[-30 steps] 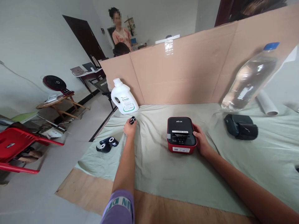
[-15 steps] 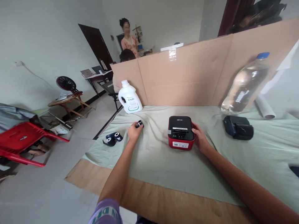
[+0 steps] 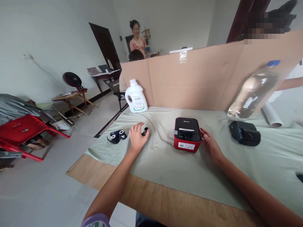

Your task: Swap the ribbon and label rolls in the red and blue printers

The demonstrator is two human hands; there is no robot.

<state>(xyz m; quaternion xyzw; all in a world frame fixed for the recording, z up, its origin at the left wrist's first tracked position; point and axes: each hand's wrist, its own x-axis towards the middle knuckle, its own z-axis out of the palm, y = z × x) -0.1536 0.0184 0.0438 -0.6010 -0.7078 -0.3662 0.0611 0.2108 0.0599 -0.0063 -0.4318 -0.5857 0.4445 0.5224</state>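
Observation:
My left hand (image 3: 139, 136) lies over the cloth with its fingers spread. A small black roll (image 3: 145, 130) stands between its fingertips and thumb, and I cannot tell whether they touch it. To the left are black rolls with white cores (image 3: 115, 137), a loose black strip curling from one. My right hand (image 3: 210, 145) rests at the right side of a red and black label printer (image 3: 187, 135), fingers stretched out, the fingertips at or just behind its edge. The printer sits flat, a white label on its front.
A white jug (image 3: 136, 97) and a tilted clear bottle (image 3: 254, 91) stand before a cardboard screen (image 3: 187, 82). A dark device (image 3: 245, 133) and a white tube (image 3: 272, 116) lie at the right. People are behind the screen. A red chair (image 3: 26, 132) stands off to the left.
My left hand has let go of the small black roll and opened, the roll now standing on the cloth. My right hand has loosened from the printer's side. The view has shifted slightly left.

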